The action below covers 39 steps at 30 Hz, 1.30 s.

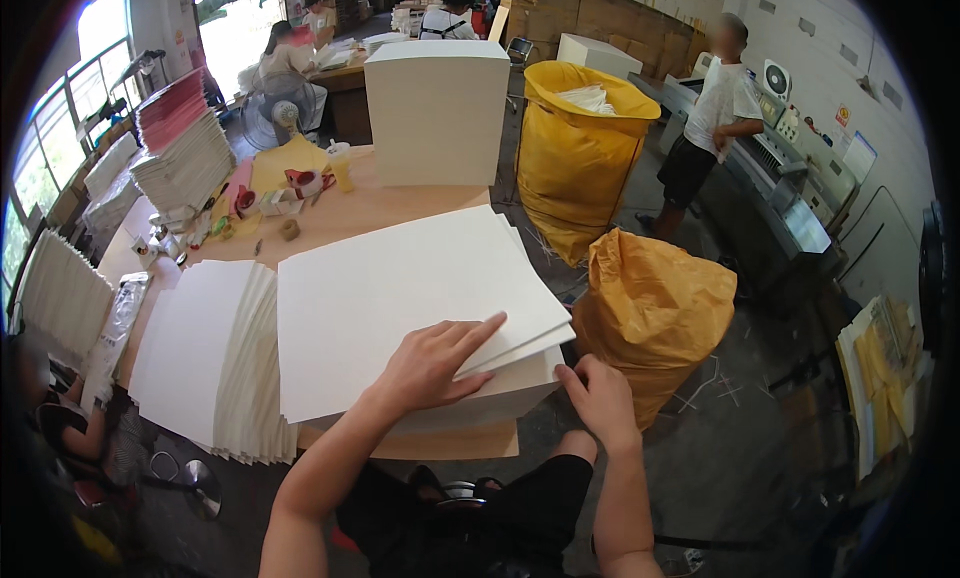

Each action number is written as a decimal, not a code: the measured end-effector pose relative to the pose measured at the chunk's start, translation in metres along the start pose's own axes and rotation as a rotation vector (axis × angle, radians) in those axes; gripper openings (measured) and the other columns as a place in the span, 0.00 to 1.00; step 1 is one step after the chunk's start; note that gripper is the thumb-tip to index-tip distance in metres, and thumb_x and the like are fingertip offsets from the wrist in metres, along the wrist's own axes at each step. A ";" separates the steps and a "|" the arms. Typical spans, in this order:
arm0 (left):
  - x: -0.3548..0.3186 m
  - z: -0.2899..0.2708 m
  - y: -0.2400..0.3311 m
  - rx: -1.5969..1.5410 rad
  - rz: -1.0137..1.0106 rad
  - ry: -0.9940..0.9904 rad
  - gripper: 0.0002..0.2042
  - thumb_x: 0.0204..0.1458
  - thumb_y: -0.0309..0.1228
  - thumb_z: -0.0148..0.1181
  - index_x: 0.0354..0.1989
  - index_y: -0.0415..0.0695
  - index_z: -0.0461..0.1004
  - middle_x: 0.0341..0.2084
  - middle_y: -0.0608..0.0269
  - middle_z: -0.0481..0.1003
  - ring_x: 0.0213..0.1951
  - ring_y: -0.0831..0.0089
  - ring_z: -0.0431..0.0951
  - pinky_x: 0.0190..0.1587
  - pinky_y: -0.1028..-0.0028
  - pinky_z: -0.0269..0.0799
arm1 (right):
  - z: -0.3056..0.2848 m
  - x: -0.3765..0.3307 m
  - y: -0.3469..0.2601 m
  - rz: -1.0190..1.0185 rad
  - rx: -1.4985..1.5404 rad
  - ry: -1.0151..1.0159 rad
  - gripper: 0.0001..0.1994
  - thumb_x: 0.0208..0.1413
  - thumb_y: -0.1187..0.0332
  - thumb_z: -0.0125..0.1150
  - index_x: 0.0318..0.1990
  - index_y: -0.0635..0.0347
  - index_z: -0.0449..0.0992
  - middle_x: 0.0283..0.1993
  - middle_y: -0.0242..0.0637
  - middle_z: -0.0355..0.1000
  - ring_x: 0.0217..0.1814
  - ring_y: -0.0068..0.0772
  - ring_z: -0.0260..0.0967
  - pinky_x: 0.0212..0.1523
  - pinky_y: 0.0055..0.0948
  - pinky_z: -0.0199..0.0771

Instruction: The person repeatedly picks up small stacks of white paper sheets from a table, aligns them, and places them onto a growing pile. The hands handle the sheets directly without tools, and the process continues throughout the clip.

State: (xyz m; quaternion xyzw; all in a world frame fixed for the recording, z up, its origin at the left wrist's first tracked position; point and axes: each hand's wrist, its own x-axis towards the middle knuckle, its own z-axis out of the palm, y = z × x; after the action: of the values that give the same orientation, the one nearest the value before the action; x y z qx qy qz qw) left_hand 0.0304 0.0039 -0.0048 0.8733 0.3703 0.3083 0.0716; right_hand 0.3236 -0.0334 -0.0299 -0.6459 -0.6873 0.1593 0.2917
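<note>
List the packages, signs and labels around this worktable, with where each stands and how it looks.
Yellow sack: behind the table, upright, open, white scraps inside.
Second yellow sack: on the floor right of the right hand, closed, crumpled.
White box: table's far end, tall, plain.
Brown cartons: stacked along the back wall.
Wall signs: right wall above the machine, small, one with red and yellow.
Screens: none visible.
</note>
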 end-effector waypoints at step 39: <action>0.001 -0.005 -0.006 -0.121 0.026 0.036 0.17 0.58 0.28 0.69 0.55 0.61 0.84 0.65 0.56 0.74 0.54 0.54 0.83 0.53 0.59 0.83 | 0.018 0.040 -0.051 0.169 1.115 -0.108 0.21 0.73 0.59 0.59 0.25 0.53 0.67 0.19 0.27 0.66 0.20 0.23 0.70 0.22 0.24 0.66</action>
State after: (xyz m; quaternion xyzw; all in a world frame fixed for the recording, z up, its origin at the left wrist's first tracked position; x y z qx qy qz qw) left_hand 0.0242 0.0084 -0.0019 0.8664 0.3407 0.3469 0.1136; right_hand 0.2727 0.0025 -0.0059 -0.4379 -0.4591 0.5538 0.5392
